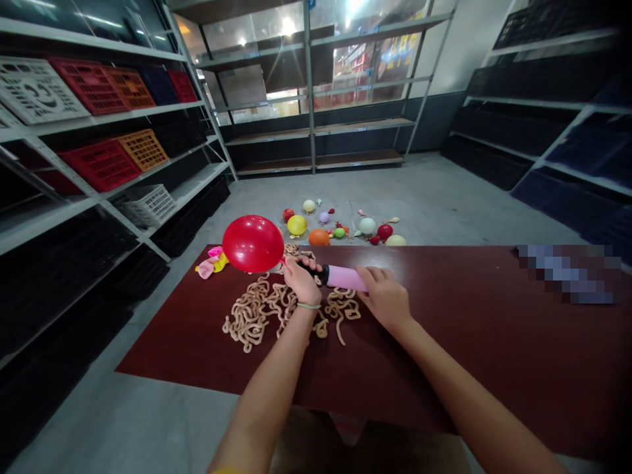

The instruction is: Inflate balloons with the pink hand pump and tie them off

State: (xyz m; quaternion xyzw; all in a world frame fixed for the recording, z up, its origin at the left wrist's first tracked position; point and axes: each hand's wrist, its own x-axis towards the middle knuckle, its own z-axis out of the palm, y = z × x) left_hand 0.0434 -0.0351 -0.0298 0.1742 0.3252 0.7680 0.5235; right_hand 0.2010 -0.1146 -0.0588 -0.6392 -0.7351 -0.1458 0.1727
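Observation:
A round, inflated red balloon [253, 243] sits at the nozzle end of a pink and black balloon pump [344, 278]. My left hand [302, 280], with a green band at the wrist, is closed around the balloon's neck and the black front of the pump. The nozzle itself is hidden by my fingers. My right hand [386, 297] is wrapped round the pink rear part of the pump. Beneath them, a tangle of tan, cord-like twisted pieces [249, 316] lies on the dark red table [469, 355]. Limp pink and yellow balloons [211, 263] rest at the table's left edge.
Beyond the table, several balloons, among them a yellow one [297, 225] and an orange one [319, 237], lie on the grey floor [434, 197]. Shelves with crates [93, 85] line the left side. A blurred-out flat item [567, 273] is at the table's right.

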